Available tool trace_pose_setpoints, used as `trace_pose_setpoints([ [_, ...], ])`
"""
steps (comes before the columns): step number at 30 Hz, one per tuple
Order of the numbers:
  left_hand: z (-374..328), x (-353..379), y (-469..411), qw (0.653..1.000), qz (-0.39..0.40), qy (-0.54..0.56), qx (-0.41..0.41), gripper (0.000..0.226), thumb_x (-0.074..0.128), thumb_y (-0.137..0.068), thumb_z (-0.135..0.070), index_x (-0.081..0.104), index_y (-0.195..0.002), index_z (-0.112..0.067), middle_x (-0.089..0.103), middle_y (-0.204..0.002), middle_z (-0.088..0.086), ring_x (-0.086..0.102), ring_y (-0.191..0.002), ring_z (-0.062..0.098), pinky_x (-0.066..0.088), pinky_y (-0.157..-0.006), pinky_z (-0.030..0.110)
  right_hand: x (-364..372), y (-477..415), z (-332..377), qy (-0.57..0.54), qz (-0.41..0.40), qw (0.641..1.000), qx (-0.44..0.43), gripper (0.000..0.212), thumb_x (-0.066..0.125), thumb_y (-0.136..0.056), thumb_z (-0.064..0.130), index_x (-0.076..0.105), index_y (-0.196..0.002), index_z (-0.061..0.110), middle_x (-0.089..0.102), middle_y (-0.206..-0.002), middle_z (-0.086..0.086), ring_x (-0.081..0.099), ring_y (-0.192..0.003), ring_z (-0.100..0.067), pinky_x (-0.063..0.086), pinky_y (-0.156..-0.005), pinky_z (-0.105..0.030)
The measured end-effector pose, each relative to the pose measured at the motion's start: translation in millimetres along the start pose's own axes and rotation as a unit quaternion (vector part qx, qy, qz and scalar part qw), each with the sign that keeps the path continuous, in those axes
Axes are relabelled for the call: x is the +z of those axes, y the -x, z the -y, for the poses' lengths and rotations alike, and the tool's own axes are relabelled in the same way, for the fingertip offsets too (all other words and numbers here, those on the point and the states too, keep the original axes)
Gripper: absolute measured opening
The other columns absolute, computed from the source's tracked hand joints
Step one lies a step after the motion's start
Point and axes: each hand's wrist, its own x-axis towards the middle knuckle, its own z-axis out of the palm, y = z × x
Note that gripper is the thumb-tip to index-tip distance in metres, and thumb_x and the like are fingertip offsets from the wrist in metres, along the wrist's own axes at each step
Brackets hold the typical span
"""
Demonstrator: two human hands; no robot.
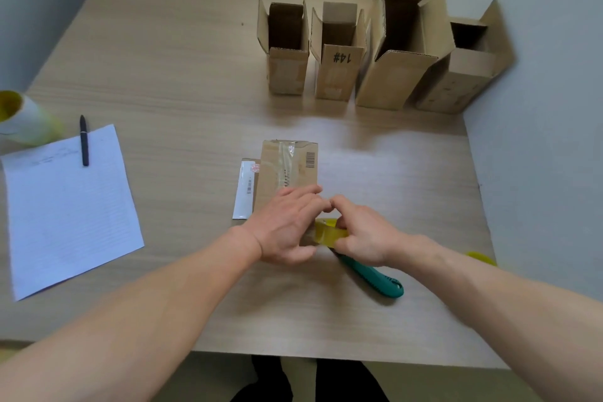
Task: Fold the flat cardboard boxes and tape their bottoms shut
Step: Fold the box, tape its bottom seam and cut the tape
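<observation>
The box (290, 170) lies in the middle of the table (195, 81), its near end under both hands. The left hand (287, 225) lies across it with fingers mostly straight, pressing it down. The right hand (362, 235) is curled round the tape (328, 233) at the box's near end, and the knife (375, 277) lies on the table partly under it. Thin corrugated card like this is probably light, stiff along its panels but weak at the creases, so it may slide or cave if pushed mid-flap (an empty box has nothing inside to push back). Pressing near edges and corners looks safer. The tape seems thin and clingy, so keeping it taut should spare wrinkles. Four boxes (404, 75) stand open-topped at the far right.
</observation>
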Motion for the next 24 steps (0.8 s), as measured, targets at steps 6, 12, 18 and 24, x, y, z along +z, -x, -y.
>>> trace_pose_setpoints([
  [6, 0, -4, -1, 0.995, -0.041, 0.020, -0.091, 0.075, 0.048, -0.077, -0.063, 0.049, -0.133, -0.013, 0.061, -0.095, 0.000, 0.052, -0.095, 0.023, 0.046, -0.085, 0.043, -36, 0, -20, 0.326, -0.093, 0.940, -0.028, 0.036, 0.057, -0.090, 0.053, 0.046, -0.111, 0.027, 0.069, -0.097, 0.001, 0.064, -0.091, -0.028, 0.037, -0.081, -0.038],
  [12, -9, -10, -39, 0.968, 0.051, -0.028, -0.242, 0.083, 0.011, -0.078, -0.082, 0.017, -0.151, -0.043, 0.067, -0.088, 0.001, 0.060, -0.095, 0.026, 0.038, -0.090, 0.042, -47, -12, -15, 0.378, -0.246, 0.869, -0.205, 0.043, 0.091, -0.055, 0.039, 0.059, -0.073, 0.017, 0.059, -0.054, 0.000, 0.060, -0.061, -0.027, 0.049, -0.069, -0.045],
  [18, -16, -12, -29, 0.970, 0.053, 0.029, -0.237, 0.091, 0.021, -0.068, -0.085, 0.023, -0.150, -0.047, 0.065, -0.075, -0.007, 0.061, -0.087, 0.018, 0.032, -0.098, 0.038, -40, -18, -6, 0.342, -0.224, 0.888, -0.212, 0.038, 0.087, -0.063, 0.043, 0.061, -0.074, 0.017, 0.064, -0.064, -0.002, 0.061, -0.073, -0.031, 0.046, -0.059, -0.041],
  [24, -18, -8, -29, 0.954, -0.006, 0.109, -0.279, 0.026, 0.054, -0.074, -0.058, 0.069, -0.090, -0.045, 0.064, -0.063, -0.010, 0.061, -0.079, 0.021, 0.040, -0.089, 0.032, -32, -22, 4, 0.368, -0.222, 0.878, -0.211, 0.036, 0.081, -0.069, 0.045, 0.059, -0.068, 0.016, 0.061, -0.070, -0.003, 0.058, -0.077, -0.031, 0.045, -0.058, -0.039],
])
